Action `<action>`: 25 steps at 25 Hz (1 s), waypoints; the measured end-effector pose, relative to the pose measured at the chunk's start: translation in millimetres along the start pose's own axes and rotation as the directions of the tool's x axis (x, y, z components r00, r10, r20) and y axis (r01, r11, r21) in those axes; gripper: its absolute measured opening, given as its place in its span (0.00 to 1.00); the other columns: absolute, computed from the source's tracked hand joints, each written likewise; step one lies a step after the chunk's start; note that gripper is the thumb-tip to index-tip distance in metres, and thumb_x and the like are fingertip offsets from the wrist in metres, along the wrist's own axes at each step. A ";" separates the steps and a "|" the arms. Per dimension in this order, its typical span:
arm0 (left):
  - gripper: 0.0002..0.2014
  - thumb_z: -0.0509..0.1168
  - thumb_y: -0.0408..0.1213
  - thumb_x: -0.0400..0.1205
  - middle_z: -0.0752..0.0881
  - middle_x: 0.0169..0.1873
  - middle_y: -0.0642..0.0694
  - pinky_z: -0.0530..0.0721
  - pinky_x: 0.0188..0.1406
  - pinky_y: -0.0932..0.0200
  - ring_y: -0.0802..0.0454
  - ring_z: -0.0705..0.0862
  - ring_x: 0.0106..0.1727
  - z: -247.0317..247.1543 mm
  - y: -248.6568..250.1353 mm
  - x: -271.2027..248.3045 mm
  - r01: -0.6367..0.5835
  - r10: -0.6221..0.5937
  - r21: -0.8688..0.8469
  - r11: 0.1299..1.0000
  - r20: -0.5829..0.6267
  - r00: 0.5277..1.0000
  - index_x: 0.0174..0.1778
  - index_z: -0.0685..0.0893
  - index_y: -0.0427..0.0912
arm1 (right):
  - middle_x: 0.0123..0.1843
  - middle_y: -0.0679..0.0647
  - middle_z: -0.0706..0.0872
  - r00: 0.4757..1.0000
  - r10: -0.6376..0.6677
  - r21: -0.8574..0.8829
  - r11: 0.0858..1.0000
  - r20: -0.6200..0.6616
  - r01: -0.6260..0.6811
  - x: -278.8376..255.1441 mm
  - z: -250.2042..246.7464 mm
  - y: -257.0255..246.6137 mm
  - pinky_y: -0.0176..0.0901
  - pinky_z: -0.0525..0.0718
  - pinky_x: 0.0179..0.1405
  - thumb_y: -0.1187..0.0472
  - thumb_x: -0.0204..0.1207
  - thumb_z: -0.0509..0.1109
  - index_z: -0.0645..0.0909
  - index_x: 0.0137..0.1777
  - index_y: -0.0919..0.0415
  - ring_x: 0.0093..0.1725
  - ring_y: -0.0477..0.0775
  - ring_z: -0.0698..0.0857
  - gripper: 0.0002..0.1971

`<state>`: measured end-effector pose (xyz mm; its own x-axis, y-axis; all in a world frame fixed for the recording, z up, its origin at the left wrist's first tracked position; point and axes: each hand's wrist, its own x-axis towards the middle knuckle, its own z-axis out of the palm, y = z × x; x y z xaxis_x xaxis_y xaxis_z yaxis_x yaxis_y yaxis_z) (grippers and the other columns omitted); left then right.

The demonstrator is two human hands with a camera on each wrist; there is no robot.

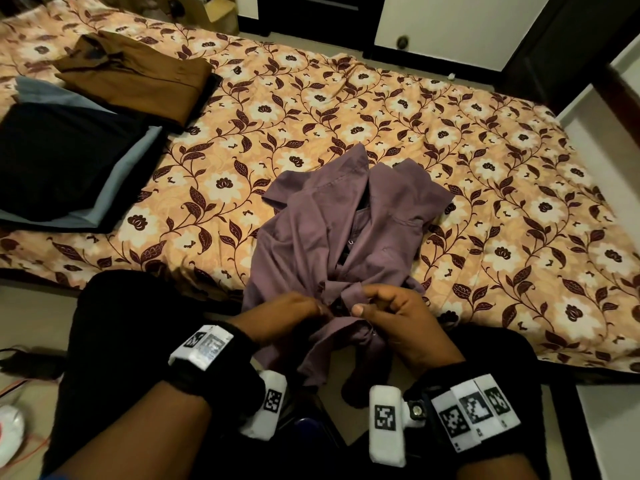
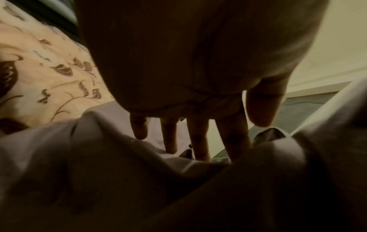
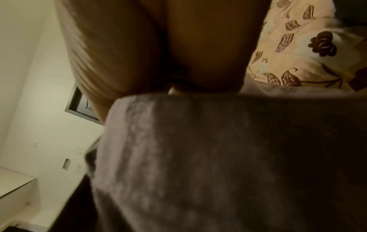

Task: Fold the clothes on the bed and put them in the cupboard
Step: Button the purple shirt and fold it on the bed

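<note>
A crumpled purple shirt (image 1: 329, 220) lies on the floral bedsheet (image 1: 485, 168) near the bed's front edge, its lower part hanging toward me. Both hands meet at its button placket. My right hand (image 1: 391, 313) has its fingers curled and pinches a bunch of the purple fabric; in the right wrist view the palm (image 3: 158, 55) sits right above the shirt (image 3: 218, 157). My left hand (image 1: 294, 315) is beside it. In the left wrist view its fingers (image 2: 198, 141) are straight and spread, tips touching the shirt (image 2: 99, 172), with the thumb held apart.
At the bed's far left lie a folded brown shirt (image 1: 138, 81) and a folded black garment (image 1: 62, 161) on a blue-grey one (image 1: 128, 171). A white cupboard door with a round knob (image 1: 402, 41) stands behind the bed. Wires and a white object (image 1: 10, 434) lie on the floor at left.
</note>
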<state>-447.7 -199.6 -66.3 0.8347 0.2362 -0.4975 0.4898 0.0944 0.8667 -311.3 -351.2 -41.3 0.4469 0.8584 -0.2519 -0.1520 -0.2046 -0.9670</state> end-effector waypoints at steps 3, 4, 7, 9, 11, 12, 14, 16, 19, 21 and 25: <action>0.14 0.67 0.36 0.83 0.87 0.53 0.53 0.82 0.52 0.65 0.62 0.86 0.52 1.4 -6.8 2.2 -0.077 0.037 0.287 0.955 0.140 0.989 0.65 0.83 0.49 | 0.46 0.64 0.90 1.000 -0.020 -0.095 0.995 0.010 0.020 -1.9 -3.0 -2.3 0.47 0.87 0.50 0.78 0.72 0.70 0.87 0.45 0.70 0.48 0.59 0.89 0.07; 0.18 0.68 0.37 0.82 0.87 0.57 0.55 0.82 0.55 0.66 0.62 0.85 0.54 0.9 -6.1 1.8 -0.074 0.004 0.339 0.938 0.203 0.979 0.68 0.81 0.50 | 0.46 0.66 0.89 1.000 -0.009 -0.083 0.997 0.012 0.010 -3.1 -3.0 -2.9 0.50 0.88 0.49 0.79 0.71 0.70 0.86 0.44 0.73 0.48 0.62 0.89 0.06; 0.18 0.68 0.44 0.82 0.85 0.58 0.55 0.82 0.62 0.58 0.58 0.85 0.56 -0.8 -7.7 4.4 0.061 -0.190 0.497 0.866 0.212 0.959 0.69 0.81 0.51 | 0.38 0.64 0.89 0.995 0.096 -0.019 0.995 -0.012 -0.096 -2.5 -1.3 -2.8 0.42 0.87 0.36 0.83 0.70 0.65 0.83 0.40 0.73 0.39 0.59 0.89 0.09; 0.16 0.70 0.46 0.80 0.86 0.53 0.52 0.83 0.60 0.54 0.52 0.85 0.55 -0.9 -12.3 5.9 0.115 -0.217 0.580 0.806 0.109 0.970 0.63 0.83 0.49 | 0.34 0.62 0.86 0.982 0.184 -0.002 0.983 -0.040 -0.184 -1.1 2.2 1.3 0.41 0.83 0.31 0.82 0.71 0.60 0.82 0.39 0.68 0.34 0.58 0.85 0.13; 0.12 0.72 0.42 0.79 0.85 0.49 0.50 0.83 0.57 0.55 0.50 0.85 0.54 -1.6 -12.0 5.7 0.068 -0.124 0.660 0.748 0.039 0.991 0.57 0.84 0.47 | 0.36 0.66 0.84 0.973 0.224 -0.020 0.974 -0.056 -0.225 0.6 7.0 4.6 0.45 0.81 0.35 0.74 0.73 0.64 0.82 0.40 0.66 0.36 0.59 0.82 0.06; 0.10 0.73 0.39 0.78 0.84 0.50 0.50 0.83 0.57 0.57 0.50 0.84 0.54 -3.0 -10.7 5.1 0.033 -0.060 0.650 0.760 0.019 0.998 0.55 0.84 0.48 | 0.38 0.68 0.85 0.973 0.222 -0.045 0.973 -0.067 -0.225 1.0 7.6 5.5 0.48 0.81 0.38 0.69 0.74 0.68 0.83 0.42 0.68 0.38 0.59 0.83 0.02; 0.10 0.76 0.35 0.75 0.80 0.52 0.51 0.81 0.55 0.63 0.54 0.81 0.54 -6.7 -8.9 2.5 -0.069 0.093 0.543 0.837 -0.016 0.996 0.46 0.83 0.52 | 0.41 0.69 0.87 0.977 0.188 -0.153 0.967 -0.102 -0.202 2.4 4.5 8.6 0.52 0.84 0.42 0.66 0.75 0.73 0.84 0.44 0.69 0.40 0.59 0.85 0.05; 0.12 0.79 0.35 0.71 0.73 0.59 0.53 0.79 0.57 0.70 0.61 0.76 0.60 -8.2 -4.4 -3.1 -0.198 0.242 0.407 0.892 -0.057 0.969 0.40 0.83 0.54 | 0.41 0.66 0.89 0.982 0.117 -0.217 0.965 -0.148 -0.147 3.0 2.5 10.0 0.56 0.85 0.47 0.67 0.75 0.72 0.86 0.44 0.67 0.42 0.61 0.88 0.03; 0.14 0.81 0.33 0.68 0.67 0.72 0.61 0.69 0.64 0.81 0.78 0.64 0.71 -6.0 0.1 -7.7 -0.366 0.410 0.314 0.876 -0.082 0.909 0.37 0.85 0.55 | 0.41 0.60 0.90 0.977 0.071 -0.229 0.966 -0.201 -0.117 4.7 2.3 12.8 0.53 0.86 0.47 0.68 0.75 0.72 0.85 0.44 0.64 0.45 0.60 0.89 0.02; 0.10 0.80 0.29 0.68 0.71 0.73 0.60 0.71 0.66 0.78 0.75 0.68 0.72 -3.2 2.5 -6.9 -0.433 0.462 0.267 0.861 -0.054 0.885 0.37 0.88 0.47 | 0.41 0.61 0.90 0.970 0.069 -0.200 0.973 -0.234 -0.118 5.7 3.0 13.1 0.51 0.87 0.44 0.69 0.72 0.75 0.84 0.43 0.64 0.43 0.58 0.88 0.03; 0.09 0.79 0.24 0.68 0.90 0.51 0.45 0.85 0.60 0.54 0.50 0.88 0.57 -4.1 0.9 -8.0 -0.416 0.412 0.084 0.906 0.059 0.909 0.43 0.89 0.35 | 0.32 0.55 0.87 0.951 0.068 -0.152 0.981 -0.301 -0.118 6.5 1.7 14.4 0.39 0.83 0.33 0.70 0.68 0.78 0.81 0.35 0.63 0.32 0.48 0.85 0.07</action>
<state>-455.0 -197.5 -61.3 0.9756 0.1967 -0.0976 0.1179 -0.0941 0.9886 -312.1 -347.8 -56.8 0.6802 0.6609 -0.3170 -0.0683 -0.3735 -0.9251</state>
